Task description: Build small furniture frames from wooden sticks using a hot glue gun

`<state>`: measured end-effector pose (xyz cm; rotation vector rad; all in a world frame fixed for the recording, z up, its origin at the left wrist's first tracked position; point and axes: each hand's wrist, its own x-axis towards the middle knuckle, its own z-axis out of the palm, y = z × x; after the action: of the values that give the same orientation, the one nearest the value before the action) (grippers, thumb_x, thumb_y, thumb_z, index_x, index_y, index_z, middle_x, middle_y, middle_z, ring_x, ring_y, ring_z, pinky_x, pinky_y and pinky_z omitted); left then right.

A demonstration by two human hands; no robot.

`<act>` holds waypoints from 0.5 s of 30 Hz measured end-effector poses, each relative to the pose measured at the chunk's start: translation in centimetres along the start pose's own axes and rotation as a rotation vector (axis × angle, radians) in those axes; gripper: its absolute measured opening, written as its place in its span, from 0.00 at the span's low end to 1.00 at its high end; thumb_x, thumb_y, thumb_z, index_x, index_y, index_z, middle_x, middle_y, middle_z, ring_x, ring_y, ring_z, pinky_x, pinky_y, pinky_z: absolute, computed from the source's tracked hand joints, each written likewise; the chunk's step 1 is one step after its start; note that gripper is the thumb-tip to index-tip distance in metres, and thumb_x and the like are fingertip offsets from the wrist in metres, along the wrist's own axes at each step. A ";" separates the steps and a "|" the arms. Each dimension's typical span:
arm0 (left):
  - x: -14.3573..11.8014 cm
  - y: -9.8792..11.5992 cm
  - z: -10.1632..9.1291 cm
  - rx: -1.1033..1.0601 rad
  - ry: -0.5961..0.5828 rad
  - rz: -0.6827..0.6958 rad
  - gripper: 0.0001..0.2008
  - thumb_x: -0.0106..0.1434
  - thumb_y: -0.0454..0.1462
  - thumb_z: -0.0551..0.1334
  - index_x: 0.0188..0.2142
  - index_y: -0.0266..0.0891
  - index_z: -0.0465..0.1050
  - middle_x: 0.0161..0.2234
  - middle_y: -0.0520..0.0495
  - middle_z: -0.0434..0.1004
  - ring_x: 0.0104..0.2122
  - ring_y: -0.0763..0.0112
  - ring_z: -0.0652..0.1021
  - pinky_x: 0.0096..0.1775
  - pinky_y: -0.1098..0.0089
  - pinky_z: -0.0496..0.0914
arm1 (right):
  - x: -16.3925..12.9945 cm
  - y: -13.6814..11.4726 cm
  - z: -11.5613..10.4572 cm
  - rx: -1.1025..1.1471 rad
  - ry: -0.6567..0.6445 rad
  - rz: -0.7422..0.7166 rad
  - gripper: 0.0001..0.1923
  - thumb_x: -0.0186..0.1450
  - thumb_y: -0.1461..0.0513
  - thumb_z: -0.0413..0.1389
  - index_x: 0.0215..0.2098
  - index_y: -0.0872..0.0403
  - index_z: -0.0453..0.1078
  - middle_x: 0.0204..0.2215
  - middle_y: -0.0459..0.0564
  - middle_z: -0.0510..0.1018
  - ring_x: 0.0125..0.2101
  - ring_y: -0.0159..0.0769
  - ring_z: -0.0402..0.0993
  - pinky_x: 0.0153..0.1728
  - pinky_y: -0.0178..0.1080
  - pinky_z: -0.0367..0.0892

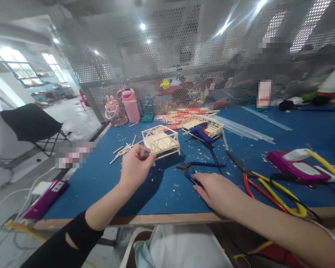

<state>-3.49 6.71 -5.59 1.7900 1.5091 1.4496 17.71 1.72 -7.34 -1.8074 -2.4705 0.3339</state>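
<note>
Blue matting covers the work table [100, 178], which runs to a perforated metal screen [167, 52] at the far side. Wood chips and dust lie scattered over the mat. Labels in the scene are blurred; no writing can be read.

Left hand [134, 167]: raised over the mat at centre left, fingers drawn together at the tips, pinching a thin wooden stick [153, 153] just beside the near left corner of a stick frame [161, 140]. The frame is an open box-shaped lattice of pale sticks standing upright on the mat, just beyond the hand. Whether the pinched stick is joined to the frame cannot be told.

Right hand [216, 191]: palm down on the mat near the front edge, fingers stretched forward and slightly apart, fingertips touching the dark handles of a pair of pliers [192, 167]. The hand is not closed around them.

Surrounding items:
- A second stick frame [212, 126] stands farther right, with a blue glue gun [201, 133] lying across it.
- A pile of red-and-pale sticks [181, 113] lies behind both frames; loose sticks [123, 149] lie left of the first frame.
- Clear glue rods [245, 130] lie far right of the frames.
- Red and yellow handled cutters [270, 190] lie near right, beside a magenta box [296, 167].
- A pink bottle [130, 105] and a pink jug [114, 111] stand against the screen, next to a small teal basket [147, 108].
- A purple box [46, 199] sits off the near left corner of the table, and a black folding chair [30, 123] stands far left on the floor.
</note>
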 end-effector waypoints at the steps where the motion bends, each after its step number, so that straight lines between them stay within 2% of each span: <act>1: -0.6 0.1 0.9 0.051 -0.018 0.016 0.16 0.51 0.38 0.62 0.20 0.41 0.51 0.26 0.53 0.72 0.23 0.76 0.72 0.27 0.74 0.63 | 0.0 0.4 0.1 0.016 0.024 0.034 0.12 0.66 0.64 0.47 0.42 0.57 0.70 0.36 0.58 0.80 0.38 0.46 0.77 0.33 0.39 0.63; 5: -3.1 0.7 3.8 0.182 -0.172 0.022 0.10 0.53 0.36 0.62 0.23 0.41 0.58 0.23 0.55 0.68 0.25 0.73 0.72 0.29 0.73 0.63 | 0.9 1.5 0.0 0.141 0.173 0.055 0.13 0.65 0.61 0.49 0.46 0.57 0.67 0.38 0.58 0.78 0.39 0.45 0.76 0.34 0.39 0.63; 7: -4.2 1.2 3.9 0.209 -0.282 0.035 0.08 0.54 0.36 0.62 0.26 0.41 0.61 0.25 0.54 0.69 0.27 0.71 0.73 0.30 0.72 0.64 | 1.1 1.8 -0.3 0.259 0.258 0.052 0.17 0.63 0.62 0.50 0.50 0.57 0.62 0.35 0.54 0.77 0.35 0.40 0.75 0.31 0.37 0.63; 9: -4.5 1.7 3.1 0.291 -0.341 0.075 0.05 0.56 0.37 0.60 0.29 0.41 0.63 0.27 0.51 0.71 0.28 0.69 0.73 0.31 0.70 0.64 | 1.3 2.1 -0.5 0.370 0.305 0.064 0.21 0.61 0.63 0.51 0.52 0.58 0.58 0.30 0.49 0.75 0.29 0.36 0.73 0.28 0.35 0.62; 10: -4.3 1.8 2.5 0.351 -0.336 0.090 0.03 0.56 0.37 0.58 0.30 0.41 0.64 0.28 0.51 0.72 0.28 0.68 0.73 0.31 0.69 0.64 | 1.5 2.3 -0.7 0.407 0.315 0.072 0.22 0.59 0.64 0.51 0.52 0.58 0.57 0.29 0.47 0.74 0.27 0.35 0.72 0.27 0.34 0.62; 12: -2.9 1.5 1.1 0.427 -0.249 0.096 0.02 0.56 0.35 0.57 0.30 0.41 0.63 0.29 0.50 0.73 0.28 0.67 0.73 0.32 0.68 0.64 | 2.2 2.7 -1.1 0.444 0.342 0.096 0.26 0.57 0.66 0.52 0.54 0.59 0.55 0.29 0.47 0.73 0.27 0.34 0.71 0.28 0.34 0.63; 14: -0.4 0.5 0.1 0.407 -0.053 0.037 0.06 0.54 0.33 0.57 0.27 0.42 0.58 0.31 0.49 0.73 0.31 0.68 0.72 0.34 0.68 0.64 | 3.4 3.1 -1.7 0.452 0.369 0.124 0.30 0.57 0.66 0.52 0.57 0.60 0.53 0.34 0.51 0.74 0.27 0.34 0.70 0.28 0.34 0.63; 15: 1.0 -0.2 -0.2 0.377 0.032 -0.037 0.08 0.53 0.32 0.58 0.27 0.42 0.56 0.32 0.49 0.72 0.30 0.68 0.72 0.34 0.69 0.64 | 4.0 3.2 -2.0 0.453 0.367 0.122 0.30 0.57 0.66 0.53 0.58 0.60 0.53 0.36 0.53 0.75 0.27 0.33 0.70 0.28 0.34 0.62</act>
<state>-3.87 7.63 -5.21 1.9387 1.9238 1.2419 19.76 6.72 -6.34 -1.6515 -1.8628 0.4741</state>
